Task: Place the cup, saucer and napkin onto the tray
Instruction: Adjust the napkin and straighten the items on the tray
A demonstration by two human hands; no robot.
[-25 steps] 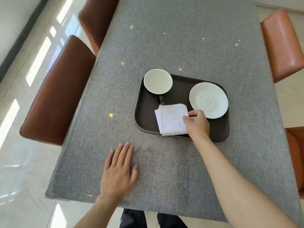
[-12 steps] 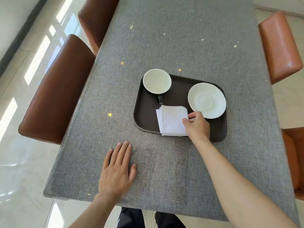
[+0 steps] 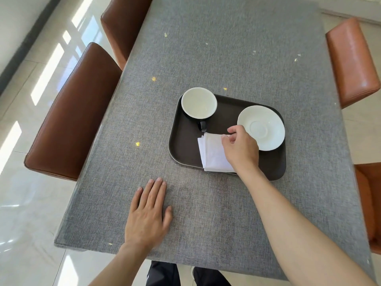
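Observation:
A dark brown tray (image 3: 185,141) lies on the grey table. A white-lined cup (image 3: 199,103) with a dark handle stands in its far left corner. A white saucer (image 3: 266,124) sits on the tray's right side. A folded white napkin (image 3: 210,153) lies flat at the tray's front, its near edge over the rim. My right hand (image 3: 241,149) hovers over the napkin's right part, thumb and forefinger apart at its far right corner, covering that side. My left hand (image 3: 147,213) rests flat on the table, near the front edge, fingers together.
The grey cloth-covered table (image 3: 206,58) runs away from me. Brown leather chairs stand along the left side (image 3: 72,112) and orange ones along the right (image 3: 352,60). The table's near edge is just behind my left wrist.
My right hand has slid from the napkin's right edge up to its far right corner, and its fingers have parted. The napkin, cup, saucer and my left hand have stayed put.

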